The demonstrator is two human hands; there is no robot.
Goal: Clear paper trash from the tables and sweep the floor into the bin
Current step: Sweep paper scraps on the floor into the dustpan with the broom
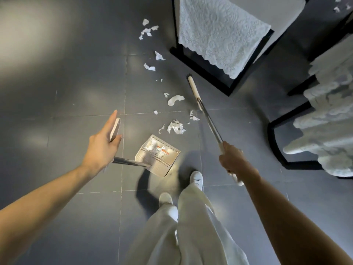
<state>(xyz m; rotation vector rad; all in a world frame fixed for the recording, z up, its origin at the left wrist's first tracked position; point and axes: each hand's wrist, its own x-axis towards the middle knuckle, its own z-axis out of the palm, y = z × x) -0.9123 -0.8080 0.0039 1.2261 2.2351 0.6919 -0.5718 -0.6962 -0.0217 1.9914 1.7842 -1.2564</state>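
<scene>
Left hand point(101, 146) at centre-left holds the beige long-handled plastic dustpan point(157, 154) (paper inside); right hand point(232, 159) grips the white metal-shafted broom point(210, 122) beside torn white paper scraps point(176, 127).

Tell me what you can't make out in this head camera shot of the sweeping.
All in the head view:
1. Broom bristles: seen nearly end-on against the dark chair base, so they barely show.
2. Dustpan label: print too small and blurred to read.
3. Paper scraps at top right: cut off by the top edge.
4. Bin: nowhere in frame.
5. Lace cloth at right: blurred and cut off by the right edge.
</scene>
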